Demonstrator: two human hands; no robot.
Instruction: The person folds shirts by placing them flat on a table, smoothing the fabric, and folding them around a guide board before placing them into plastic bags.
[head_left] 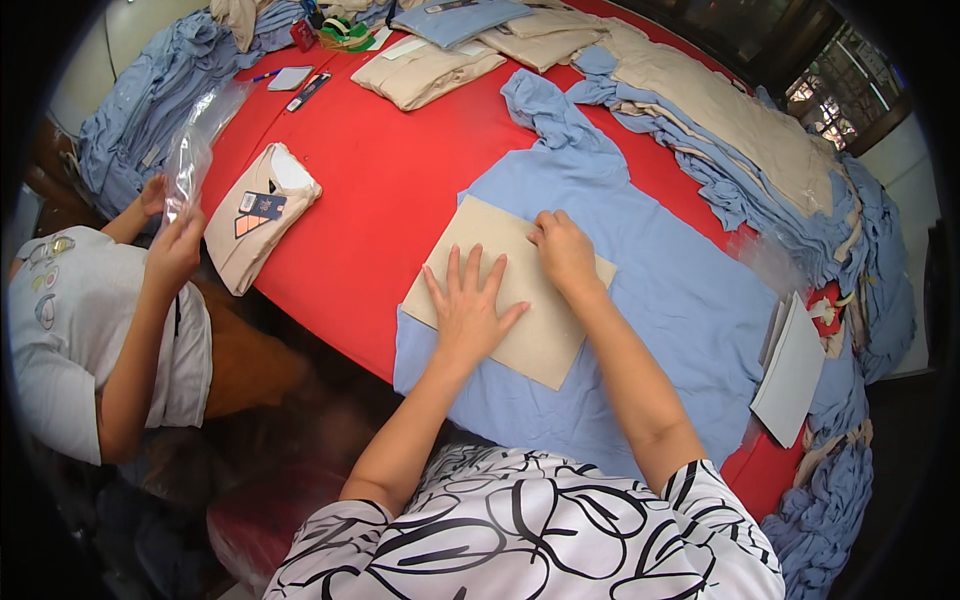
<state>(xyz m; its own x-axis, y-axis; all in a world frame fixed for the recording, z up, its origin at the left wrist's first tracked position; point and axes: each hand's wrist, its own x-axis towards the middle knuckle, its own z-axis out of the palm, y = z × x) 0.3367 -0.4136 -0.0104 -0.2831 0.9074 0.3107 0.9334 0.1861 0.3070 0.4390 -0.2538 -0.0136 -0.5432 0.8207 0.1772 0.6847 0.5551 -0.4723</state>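
A light blue garment [680, 290] lies spread over the red table in front of me, its collar end pointing away. On top of it rests a tan cardboard sheet [545, 345], set at an angle. My left hand [468, 310] presses flat on the sheet with its fingers spread. My right hand [567, 252] is at the sheet's far right part, its fingers curled and drawn together. Whatever lies between those fingertips, if anything, is too small to make out.
At the left, a co-worker holds a clear plastic bag [188, 165] beside a folded beige garment [258, 225] with tags. More folded garments [430, 70] sit at the back of the red table [350, 260]. Stacked clothes [740, 120] line the right, near white card sheets [790, 375].
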